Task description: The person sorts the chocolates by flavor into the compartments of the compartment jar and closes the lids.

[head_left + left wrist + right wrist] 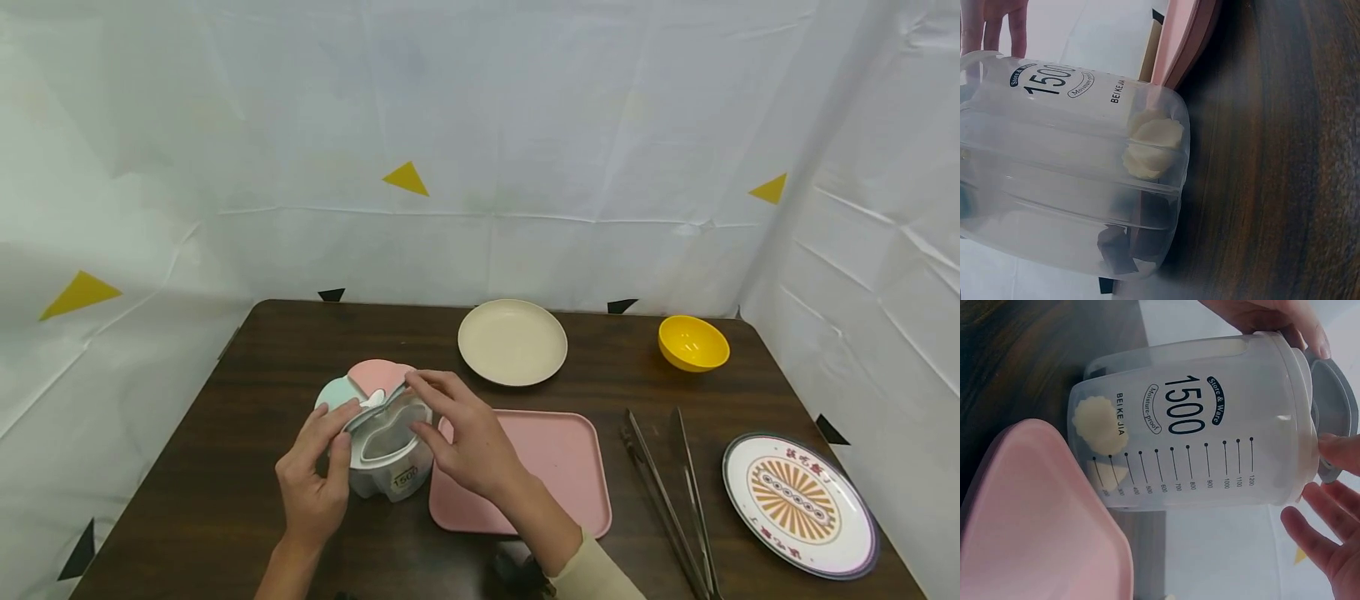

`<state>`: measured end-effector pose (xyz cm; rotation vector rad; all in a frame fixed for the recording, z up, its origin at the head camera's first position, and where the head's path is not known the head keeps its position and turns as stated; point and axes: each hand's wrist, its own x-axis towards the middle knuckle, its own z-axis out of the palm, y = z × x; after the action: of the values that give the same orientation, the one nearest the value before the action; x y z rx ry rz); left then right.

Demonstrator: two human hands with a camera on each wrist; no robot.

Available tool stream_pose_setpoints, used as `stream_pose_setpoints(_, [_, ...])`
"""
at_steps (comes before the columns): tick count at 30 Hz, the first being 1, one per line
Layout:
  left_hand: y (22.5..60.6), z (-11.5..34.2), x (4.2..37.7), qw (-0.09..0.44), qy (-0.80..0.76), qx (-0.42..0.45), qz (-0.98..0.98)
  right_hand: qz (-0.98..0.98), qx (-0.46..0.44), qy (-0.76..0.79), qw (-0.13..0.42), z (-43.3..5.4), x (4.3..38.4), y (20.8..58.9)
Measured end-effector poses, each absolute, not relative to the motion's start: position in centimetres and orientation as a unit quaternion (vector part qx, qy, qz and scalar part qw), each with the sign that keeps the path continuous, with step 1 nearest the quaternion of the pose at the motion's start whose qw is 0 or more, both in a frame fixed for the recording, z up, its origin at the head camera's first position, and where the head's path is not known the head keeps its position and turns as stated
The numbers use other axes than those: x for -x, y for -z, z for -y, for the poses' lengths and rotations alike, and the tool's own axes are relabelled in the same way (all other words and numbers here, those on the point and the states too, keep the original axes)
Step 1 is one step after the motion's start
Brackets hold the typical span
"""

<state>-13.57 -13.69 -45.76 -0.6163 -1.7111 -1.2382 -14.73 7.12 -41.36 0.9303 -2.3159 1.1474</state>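
Observation:
A translucent storage canister [1191, 425] marked 1500 stands upright on the table, with pink, mint and grey lid flaps. Its grey lid [377, 407] is raised over the front compartment. At that lid's left end, my left hand [311, 471] pinches it between thumb and fingers. My right hand [468, 437] reaches from the other side, its extended fingers touching the lid's right end. Low inside the canister sit cream-coloured scalloped pieces [1157, 140] and dark brown chunks [1116, 249]. My left hand is outside the left wrist view.
A pink tray [551, 450] lies close beside the canister. Behind it is a cream plate [512, 342]. To the right are a yellow bowl [693, 343], long metal tongs [660, 492] and a patterned white plate [798, 507] near the table's edge.

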Motion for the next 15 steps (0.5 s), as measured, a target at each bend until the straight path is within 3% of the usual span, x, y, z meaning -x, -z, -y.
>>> stream_pose_setpoints(15, [46.0,13.9,13.4,0.424,0.518,0.296,0.681,0.788,-0.346,-0.458,0.221,-8.0,14.6,42.4])
